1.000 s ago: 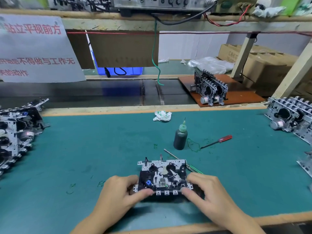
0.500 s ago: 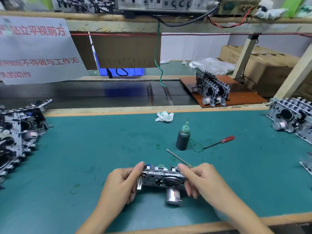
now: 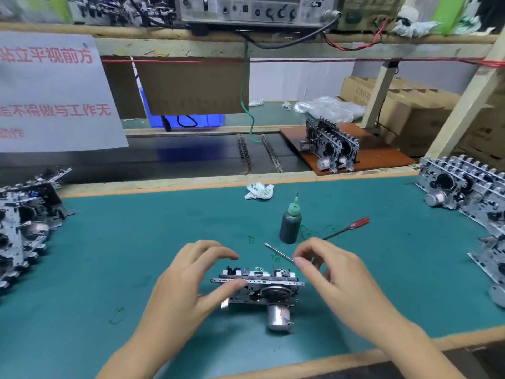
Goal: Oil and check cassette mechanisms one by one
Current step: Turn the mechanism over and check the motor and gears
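Cassette mechanism (image 3: pixel 258 287) stands on its edge on the green mat (image 3: pixel 136 242), near the front of the bench and between the two hands, with its round silver motor (image 3: pixel 277 318) sticking out toward the camera. Left hand (image 3: pixel 191 280) arches over the mechanism's left end: the thumb lies against the near metal plate, while the other fingers curve loosely above the top edge and look clear of it. That hand is relaxed and open, grasping nothing. Right hand (image 3: pixel 336 274) hovers beside the mechanism's right end, fingers loosely bent, the thumb and forefinger tips drawn close together just at the near end of a thin metal tool (image 3: pixel 277 252) that lies on the mat. Whether those tips pinch the tool or only pass in front of it cannot be told, since the hand covers the tool's handle end.

Just beyond the tool stands a dark oil bottle (image 3: pixel 290 224) with a green needle cap, upright. A red-handled screwdriver (image 3: pixel 347 227) lies to its right, and a crumpled scrap of paper (image 3: pixel 259 190) sits near the mat's far edge. More mechanisms are stacked at the left edge (image 3: pixel 24 228) and the right edge (image 3: pixel 470 192), both cut off by the frame. A further group (image 3: pixel 332 147) stands on a brown board beyond the mat. Both forearms run out of the bottom of the view.
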The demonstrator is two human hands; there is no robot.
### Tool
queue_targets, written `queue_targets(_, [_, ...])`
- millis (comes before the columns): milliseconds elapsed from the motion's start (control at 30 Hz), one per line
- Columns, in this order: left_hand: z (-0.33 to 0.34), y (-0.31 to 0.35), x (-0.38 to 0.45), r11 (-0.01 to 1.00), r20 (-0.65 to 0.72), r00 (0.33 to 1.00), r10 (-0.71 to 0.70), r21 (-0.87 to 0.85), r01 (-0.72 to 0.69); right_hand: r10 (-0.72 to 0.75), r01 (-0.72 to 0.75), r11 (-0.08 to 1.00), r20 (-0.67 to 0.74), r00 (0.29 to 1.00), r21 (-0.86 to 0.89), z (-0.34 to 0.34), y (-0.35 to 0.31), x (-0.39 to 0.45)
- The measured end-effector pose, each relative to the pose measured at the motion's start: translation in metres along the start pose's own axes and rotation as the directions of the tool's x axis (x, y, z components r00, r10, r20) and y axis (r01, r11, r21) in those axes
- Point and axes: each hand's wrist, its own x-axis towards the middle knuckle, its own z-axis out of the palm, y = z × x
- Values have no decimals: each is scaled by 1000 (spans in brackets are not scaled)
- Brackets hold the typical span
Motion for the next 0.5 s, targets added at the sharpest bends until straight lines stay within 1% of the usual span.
queue_targets(33, [2, 2, 2, 999, 23, 999, 44, 9, -44, 28, -29, 996, 12, 1000, 88, 3, 2, -1])
queue_targets(100, [6, 6, 5, 990, 68, 989, 134, 43, -137, 52, -73, 965, 91, 995, 252, 7, 5, -3])
queue_targets(133, [9, 7, 7, 983, 83, 982, 169, 56, -174, 43, -78, 953, 125, 991, 292, 9, 7, -4])
queue_targets(200, [15, 10, 9, 979, 87, 977, 194, 41, -198, 27, -68, 958, 150, 988, 278, 12, 9, -5])
queue_targets(267, [20, 12, 11, 983, 68, 981, 183, -12, -183, 26, -60, 963, 133, 991, 262, 15, 11, -4])
queue_targets(433, [32, 11, 10, 984, 34, 995, 94, -155, -88, 21, -56, 957, 122, 992, 285, 18, 12, -1])
queue_targets(500, [35, 11, 10, 981, 4, 997, 74, -180, -72, 12, -46, 959, 122, 993, 279, 19, 13, -1])
